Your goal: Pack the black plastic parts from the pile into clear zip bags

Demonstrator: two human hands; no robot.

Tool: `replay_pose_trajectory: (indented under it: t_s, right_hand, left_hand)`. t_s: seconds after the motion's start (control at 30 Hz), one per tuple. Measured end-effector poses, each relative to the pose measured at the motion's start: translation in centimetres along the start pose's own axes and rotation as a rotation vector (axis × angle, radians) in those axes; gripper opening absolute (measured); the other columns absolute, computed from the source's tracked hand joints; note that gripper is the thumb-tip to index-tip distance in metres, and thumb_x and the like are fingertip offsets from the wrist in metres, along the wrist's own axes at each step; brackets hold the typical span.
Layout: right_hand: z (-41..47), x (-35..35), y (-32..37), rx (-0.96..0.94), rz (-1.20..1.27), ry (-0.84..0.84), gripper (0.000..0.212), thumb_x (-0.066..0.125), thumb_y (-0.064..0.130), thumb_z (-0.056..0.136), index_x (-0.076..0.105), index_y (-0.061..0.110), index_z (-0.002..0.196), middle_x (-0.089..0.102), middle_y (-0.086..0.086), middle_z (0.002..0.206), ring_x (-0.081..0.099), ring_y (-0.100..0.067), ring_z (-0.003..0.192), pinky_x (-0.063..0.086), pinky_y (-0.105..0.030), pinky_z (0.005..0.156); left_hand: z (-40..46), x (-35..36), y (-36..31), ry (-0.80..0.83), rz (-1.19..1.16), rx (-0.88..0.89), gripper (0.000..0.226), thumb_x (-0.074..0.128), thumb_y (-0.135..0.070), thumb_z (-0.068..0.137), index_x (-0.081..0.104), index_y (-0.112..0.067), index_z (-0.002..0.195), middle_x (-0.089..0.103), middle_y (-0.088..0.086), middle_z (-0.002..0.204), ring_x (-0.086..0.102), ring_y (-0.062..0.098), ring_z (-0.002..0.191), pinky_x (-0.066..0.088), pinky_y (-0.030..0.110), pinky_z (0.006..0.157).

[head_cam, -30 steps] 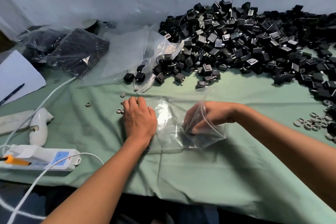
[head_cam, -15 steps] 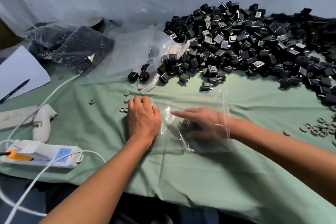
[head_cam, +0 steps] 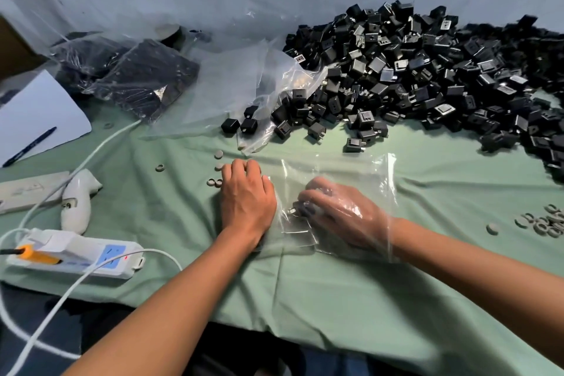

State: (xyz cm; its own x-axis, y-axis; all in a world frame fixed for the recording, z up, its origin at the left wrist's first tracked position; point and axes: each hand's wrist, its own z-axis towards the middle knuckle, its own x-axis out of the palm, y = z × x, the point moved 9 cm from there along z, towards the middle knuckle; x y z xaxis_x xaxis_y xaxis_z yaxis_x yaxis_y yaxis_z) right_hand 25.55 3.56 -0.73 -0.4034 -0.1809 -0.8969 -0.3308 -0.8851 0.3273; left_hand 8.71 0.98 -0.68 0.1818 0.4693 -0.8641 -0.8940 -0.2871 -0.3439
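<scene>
While the left hand (head_cam: 247, 201) presses the clear zip bag (head_cam: 351, 174) flat, right hand (head_cam: 341, 214) inside, fingers (head_cam: 311, 195) pinching a black part (head_cam: 300, 210).

Right hand (head_cam: 341, 214) inside clear bag (head_cam: 351, 174) (holding black part (head_cam: 300, 210)); left hand (head_cam: 247, 195) flat on bag's left edge; black pile (head_cam: 427, 76) at table's far right.

You have a green cloth (head_cam: 351, 299) covering the table. At its left edge lies a white power strip (head_cam: 76, 253) with a blue socket face and an orange plug, a white cable (head_cam: 91, 152) running back from it. Just behind it rests a white handheld tool (head_cam: 76, 201). In the far left corner sits white paper (head_cam: 39, 113) with a pen (head_cam: 30, 146). Small grey rings (head_cam: 543, 223) cluster at the right edge.
</scene>
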Motion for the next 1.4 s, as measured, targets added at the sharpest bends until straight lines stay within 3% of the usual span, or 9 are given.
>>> replay_pose_trajectory:
  t_s: [0.27, 0.4, 0.5, 0.63, 0.83, 0.93, 1.07, 1.2, 1.4]
  right_hand:
    - [-2.1, -1.5, -1.7, 0.199, -0.145, 0.078, 0.031, 0.059, 0.049, 0.098, 0.060, 0.018, 0.104, 0.058, 0.001, 0.090, 0.049, -0.016, 0.065, 0.052, -0.038, 0.055]
    - [1.7, 0.5, -4.5, 0.430, 0.068, 0.288, 0.027, 0.077, 0.031, 0.091, 0.061, 0.018, 0.107, 0.058, 0.015, 0.076, 0.063, -0.013, 0.072, 0.039, -0.017, 0.056]
    - [3.0, 2.5, -3.9, 0.450, 0.431, 0.312, 0.040, 0.084, 0.018, 0.085, 0.062, 0.015, 0.119, 0.077, 0.001, 0.090, 0.070, -0.009, 0.071, 0.048, -0.012, 0.060]
    - [3.2, 4.3, -3.0, 0.551, 0.976, 0.331, 0.017, 0.069, 0.014, 0.098, 0.069, 0.017, 0.115, 0.079, -0.001, 0.091, 0.075, -0.012, 0.074, 0.055, -0.021, 0.059]
    - [4.2, 2.5, -0.8, 0.164, 0.474, 0.199, 0.035, 0.070, 0.016, 0.097, 0.068, 0.019, 0.132, 0.079, -0.004, 0.098, 0.076, -0.022, 0.087, 0.060, -0.035, 0.084]
    - [4.2, 2.0, 0.5, 0.056, 0.375, 0.156, 0.035, 0.070, 0.015, 0.096, 0.071, 0.019, 0.131, 0.072, 0.025, 0.079, 0.064, 0.001, 0.062, 0.048, -0.008, 0.070]
    - [2.0, 2.8, 0.0, 0.187, 0.380, 0.152, 0.036, 0.078, 0.026, 0.091, 0.073, 0.029, 0.127, 0.074, 0.025, 0.075, 0.056, 0.019, 0.055, 0.038, 0.000, 0.061]
    - [1.6, 3.7, -0.9, 0.363, 0.502, 0.198, 0.038, 0.084, 0.039, 0.083, 0.075, 0.031, 0.119, 0.072, 0.015, 0.062, 0.055, 0.006, 0.047, 0.039, -0.006, 0.053]
    - [2.8, 5.2, -1.1, 0.580, 0.918, 0.176, 0.015, 0.078, 0.012, 0.089, 0.079, 0.018, 0.102, 0.065, -0.002, 0.057, 0.051, -0.008, 0.042, 0.041, -0.019, 0.041]
  left_hand:
    - [0.0, 0.0, -1.0, 0.025, -0.014, 0.121, 0.013, 0.051, -0.021, 0.095, 0.054, -0.009, 0.091, 0.054, 0.014, 0.098, 0.045, 0.030, 0.092, 0.041, 0.043, 0.083]
    - [-0.1, -0.1, -1.2, 0.012, -0.028, 0.119, 0.013, 0.049, -0.023, 0.094, 0.052, -0.011, 0.089, 0.054, 0.012, 0.096, 0.045, 0.028, 0.090, 0.041, 0.042, 0.081]
    - [-0.2, -0.1, -1.0, 0.002, -0.031, 0.107, 0.014, 0.049, -0.024, 0.093, 0.053, -0.011, 0.090, 0.054, 0.012, 0.096, 0.045, 0.029, 0.090, 0.041, 0.043, 0.081]
    - [0.2, 0.1, -0.6, 0.007, -0.028, 0.079, 0.014, 0.050, -0.023, 0.093, 0.054, -0.010, 0.092, 0.056, 0.013, 0.099, 0.047, 0.030, 0.094, 0.040, 0.042, 0.082]
    - [0.0, 0.0, -0.5, -0.012, -0.038, 0.077, 0.014, 0.050, -0.022, 0.095, 0.054, -0.010, 0.091, 0.055, 0.013, 0.099, 0.047, 0.030, 0.093, 0.040, 0.043, 0.083]
    - [0.0, -0.3, -0.6, -0.015, -0.062, 0.086, 0.012, 0.050, -0.019, 0.095, 0.054, -0.009, 0.091, 0.056, 0.015, 0.099, 0.047, 0.032, 0.092, 0.040, 0.045, 0.083]
    - [-0.2, -0.4, -0.7, -0.009, -0.071, 0.114, 0.011, 0.050, -0.017, 0.095, 0.055, -0.009, 0.092, 0.055, 0.014, 0.098, 0.046, 0.030, 0.091, 0.040, 0.044, 0.084]
    - [-0.1, -0.4, -1.1, -0.006, -0.079, 0.130, 0.013, 0.049, -0.019, 0.096, 0.056, -0.007, 0.093, 0.056, 0.015, 0.099, 0.046, 0.030, 0.091, 0.039, 0.042, 0.083]
    - [-0.3, -0.9, -1.3, -0.018, -0.125, 0.132, 0.020, 0.043, -0.021, 0.097, 0.056, -0.007, 0.094, 0.057, 0.014, 0.098, 0.046, 0.029, 0.091, 0.039, 0.042, 0.082]
